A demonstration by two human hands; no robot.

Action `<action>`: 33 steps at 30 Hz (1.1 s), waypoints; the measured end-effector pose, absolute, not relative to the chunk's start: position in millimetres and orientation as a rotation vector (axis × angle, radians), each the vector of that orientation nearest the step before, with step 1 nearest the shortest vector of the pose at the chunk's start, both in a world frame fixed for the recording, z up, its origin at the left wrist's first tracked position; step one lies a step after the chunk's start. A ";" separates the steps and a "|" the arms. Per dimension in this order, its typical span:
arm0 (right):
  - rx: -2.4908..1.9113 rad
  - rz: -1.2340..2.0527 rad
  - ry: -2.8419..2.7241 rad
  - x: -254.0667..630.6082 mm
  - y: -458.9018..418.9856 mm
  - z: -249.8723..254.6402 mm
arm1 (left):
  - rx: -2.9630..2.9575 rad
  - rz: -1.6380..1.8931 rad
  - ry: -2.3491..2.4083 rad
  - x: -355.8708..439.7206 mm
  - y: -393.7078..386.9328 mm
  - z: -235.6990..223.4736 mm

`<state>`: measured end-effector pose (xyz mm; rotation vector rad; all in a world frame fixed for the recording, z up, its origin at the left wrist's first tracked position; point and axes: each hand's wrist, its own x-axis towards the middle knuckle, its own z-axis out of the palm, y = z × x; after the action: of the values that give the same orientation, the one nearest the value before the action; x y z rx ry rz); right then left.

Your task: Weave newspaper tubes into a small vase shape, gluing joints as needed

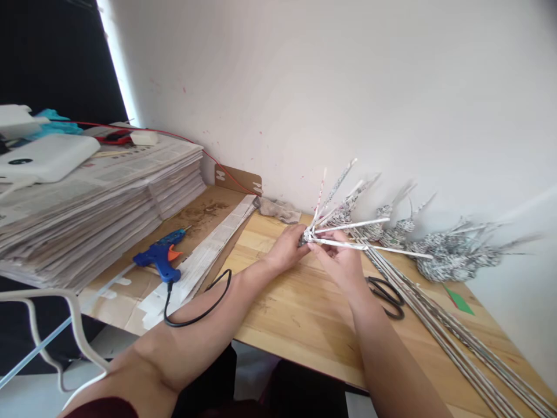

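Note:
Both hands meet over the wooden table (300,313) on a small woven piece of rolled newspaper tubes (337,223), whose loose ends fan out up and to the right. My left hand (288,248) is closed around the woven centre from the left. My right hand (337,258) pinches one white tube (369,247) that points right. Black scissors (387,296) lie just right of my right wrist. A long bundle of paper tubes (452,334) runs diagonally to the near right corner.
A blue glue gun (160,255) with a black cord (195,307) rests on cardboard at the left. A tall newspaper stack (100,197) carries white devices (46,157). Finished woven pieces (439,255) line the wall. A green scrap (459,301) lies nearby.

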<state>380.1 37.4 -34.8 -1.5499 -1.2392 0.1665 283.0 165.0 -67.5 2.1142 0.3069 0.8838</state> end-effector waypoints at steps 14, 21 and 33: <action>-1.709 -0.311 -1.532 370.7 42.2 -43.4 | 2.539 0.728 0.550 280.7 156.3 -71.0; -1.698 -0.356 -1.511 366.3 43.8 -49.9 | 2.537 0.735 0.595 280.2 156.3 -70.8; -1.756 -0.319 -1.509 366.6 44.7 -50.6 | 2.527 0.732 0.602 278.4 151.8 -64.7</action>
<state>366.6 44.7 -50.6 -1.7563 -1.5089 -0.3193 278.4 151.8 -64.7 2.5269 0.6016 0.7324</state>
